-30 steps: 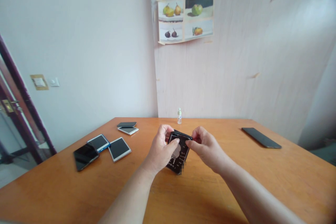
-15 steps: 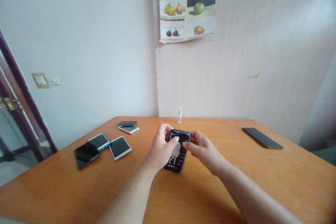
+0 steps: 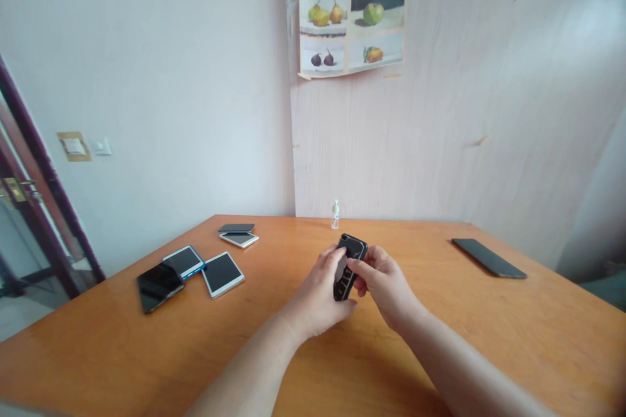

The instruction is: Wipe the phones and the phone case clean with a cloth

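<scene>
A smartphone in a black case (image 3: 345,281) with white print is held up over the table, tilted, its camera end at the top. My left hand (image 3: 317,293) grips it from the left, fingers across the printed back and thumb by the lower end. On the other side, my right hand (image 3: 384,277) pinches the phone's right edge between thumb and fingers. The side facing away from me is hidden.
On the left of the wooden table (image 3: 235,352) lie a black tablet (image 3: 159,287), a blue-edged tablet (image 3: 184,262), a white tablet (image 3: 223,273) and two smaller devices (image 3: 238,238). A small bottle (image 3: 335,215) stands at the back; a flat black slab (image 3: 489,257) lies right.
The phone has turned clockwise and shifted slightly right. My left hand has moved from its upper left edge to around its lower left side; the right hand still pinches the right edge.
</scene>
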The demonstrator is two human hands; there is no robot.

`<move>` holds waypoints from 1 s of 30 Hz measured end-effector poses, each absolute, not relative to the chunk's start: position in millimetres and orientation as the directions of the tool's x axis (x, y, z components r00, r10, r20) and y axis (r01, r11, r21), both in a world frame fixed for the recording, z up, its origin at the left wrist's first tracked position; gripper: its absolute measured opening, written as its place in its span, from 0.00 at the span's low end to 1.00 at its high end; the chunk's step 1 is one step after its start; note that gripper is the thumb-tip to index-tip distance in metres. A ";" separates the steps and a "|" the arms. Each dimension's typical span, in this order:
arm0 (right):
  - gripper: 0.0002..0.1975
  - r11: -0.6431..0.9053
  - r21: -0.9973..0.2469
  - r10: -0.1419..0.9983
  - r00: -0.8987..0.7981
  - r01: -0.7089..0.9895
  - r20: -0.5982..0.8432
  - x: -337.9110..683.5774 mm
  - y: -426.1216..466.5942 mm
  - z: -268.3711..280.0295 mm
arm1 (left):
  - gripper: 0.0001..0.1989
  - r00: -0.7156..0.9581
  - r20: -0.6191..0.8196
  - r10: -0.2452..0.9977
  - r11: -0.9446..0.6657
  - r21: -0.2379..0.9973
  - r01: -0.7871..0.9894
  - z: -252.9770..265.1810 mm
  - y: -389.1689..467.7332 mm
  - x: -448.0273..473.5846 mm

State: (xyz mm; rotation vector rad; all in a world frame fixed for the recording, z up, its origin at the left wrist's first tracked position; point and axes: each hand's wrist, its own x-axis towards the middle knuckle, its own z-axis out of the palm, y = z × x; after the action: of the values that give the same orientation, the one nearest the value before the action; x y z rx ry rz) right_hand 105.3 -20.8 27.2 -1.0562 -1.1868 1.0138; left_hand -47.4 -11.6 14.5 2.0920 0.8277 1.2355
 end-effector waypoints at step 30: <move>0.11 0.284 -0.866 0.955 0.042 -0.412 0.293 93.5 -29.5 28.8 | 0.12 0.151 0.300 0.942 -0.212 0.879 -0.426 32.5 -11.1 -43.6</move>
State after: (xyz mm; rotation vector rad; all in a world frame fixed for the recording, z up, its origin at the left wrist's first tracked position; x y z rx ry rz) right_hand 93.5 -29.5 28.8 -0.6724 -1.0349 1.1767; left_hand -43.6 -11.1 32.5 1.1690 0.6064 1.4020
